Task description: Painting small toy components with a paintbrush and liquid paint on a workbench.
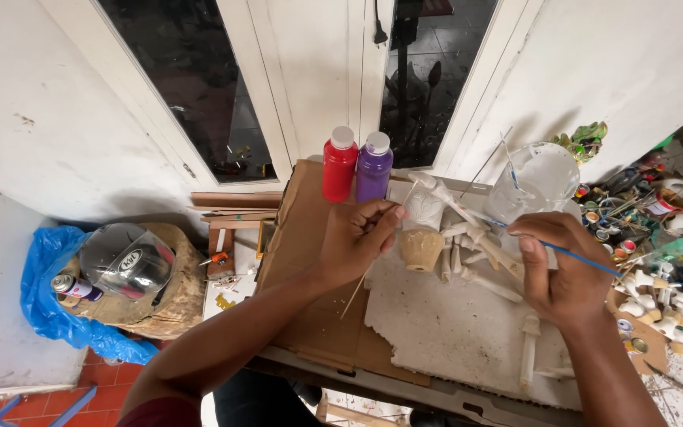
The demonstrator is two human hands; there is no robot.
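Far left: blue plastic bag [41, 292] on the floor, grey helmet [124, 259] resting on a burlap bundle next to it, spray can [73, 288] just beside the helmet. Centre back: red paint bottle [339, 164] and purple paint bottle [374, 167], upright and touching, on the cardboard sheet [302, 261].

Left hand [357, 237] — fingers pinched on a thin wooden stick [357, 291], lower end angling down over the cardboard. Just right of it, a small cream figurine [422, 229] stands at the edge of the white foam board [452, 332], with white peg-shaped pieces [480, 257] lying beside it.

Right hand [567, 273] — closed on a blue-handled brush [586, 259], tip pointing left toward the pegs. Clear plastic cup [535, 183] behind that hand. Hands near each other, not touching. Far right: clutter of small paint pots [614, 225] and more white pieces [662, 304].
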